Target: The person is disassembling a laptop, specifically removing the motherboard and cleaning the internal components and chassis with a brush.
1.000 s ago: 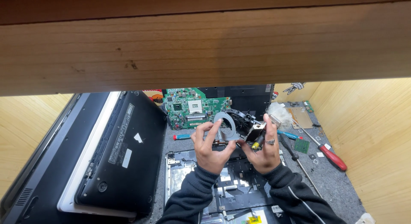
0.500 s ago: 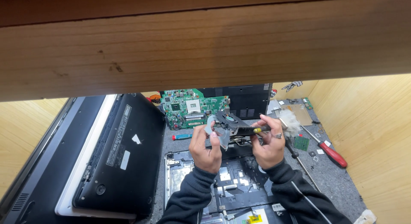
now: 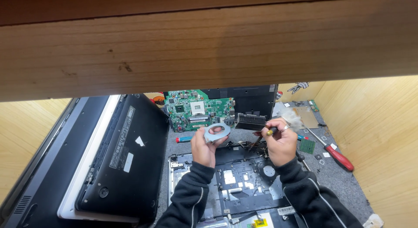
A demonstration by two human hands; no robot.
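The grey ring-shaped fan cover (image 3: 217,132) now sits apart from the black heatsink fan (image 3: 250,121); a second ago both were one assembly between the hands. The left hand (image 3: 204,145) pinches the ring, the right hand (image 3: 278,143) closes round a small screwdriver (image 3: 266,134). Beyond them lies one green motherboard (image 3: 193,110); below, one open laptop chassis (image 3: 235,184); right, one red-handled screwdriver (image 3: 337,155); left, two stacked laptops (image 3: 117,158).
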